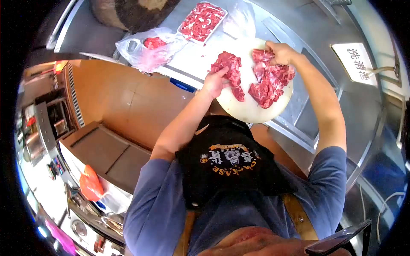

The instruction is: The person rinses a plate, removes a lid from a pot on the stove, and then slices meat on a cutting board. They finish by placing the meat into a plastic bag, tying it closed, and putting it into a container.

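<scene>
My left hand (215,83) grips a slab of raw red meat (232,68) near the left edge of a round white cutting board (243,112). The thumb lies over the meat and the lower end of the piece hangs toward the board. On the right side of the board, my right hand (280,54) has its fingers closed on the top of a larger pile of raw meat (270,83). Part of the grip there is hidden behind the hand. The two lots of meat lie apart, with bare board between them.
Behind the board stand a white tray (202,22) of cut meat and a clear plastic bag (239,19). Another plastic bag (149,49) with meat sits at the counter's left end. A sign (358,63) and a pipe are at the right, beside the metal sink.
</scene>
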A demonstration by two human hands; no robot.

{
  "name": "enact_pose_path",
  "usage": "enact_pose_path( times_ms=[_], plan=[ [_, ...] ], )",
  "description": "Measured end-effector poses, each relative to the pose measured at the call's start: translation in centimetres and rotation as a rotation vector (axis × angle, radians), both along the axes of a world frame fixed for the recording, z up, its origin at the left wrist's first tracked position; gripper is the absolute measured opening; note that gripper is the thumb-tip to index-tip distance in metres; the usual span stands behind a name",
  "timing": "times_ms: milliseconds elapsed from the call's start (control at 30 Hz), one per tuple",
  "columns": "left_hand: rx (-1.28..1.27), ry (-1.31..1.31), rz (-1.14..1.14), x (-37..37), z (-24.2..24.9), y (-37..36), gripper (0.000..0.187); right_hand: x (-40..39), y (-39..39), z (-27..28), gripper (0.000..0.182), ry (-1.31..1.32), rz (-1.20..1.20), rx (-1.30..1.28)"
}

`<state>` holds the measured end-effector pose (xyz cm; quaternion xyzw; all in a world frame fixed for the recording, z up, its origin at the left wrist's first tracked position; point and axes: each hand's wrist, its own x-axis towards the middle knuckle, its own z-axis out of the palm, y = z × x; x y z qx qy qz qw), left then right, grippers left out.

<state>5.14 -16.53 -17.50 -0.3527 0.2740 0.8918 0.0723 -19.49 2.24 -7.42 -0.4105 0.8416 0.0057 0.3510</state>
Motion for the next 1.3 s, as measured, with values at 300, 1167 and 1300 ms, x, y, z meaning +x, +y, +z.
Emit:
enact_pose_path(
  times_ms=[300, 1167, 1300],
  plan=[
    [0.05, 0.063, -0.185, -0.8, -1.4, -1.9, 0.051, 6.8, 2.4, 7.4, 0.057, -0.195, -0.838, -0.527],
    [-1.953, 0.57, -0.187, -11.2, 4.8, -3.7, 0.031, 17.7, 9.4, -4.2, 0.07, -0.042, -0.99, -0.491],
    [-2.282, 0.522, -1.052, -19.1, 3.4, -3.1, 0.034, 19.6, 8.9, -4.3, 0.064, -0.005, -1.197, -0.615]
  ],
)
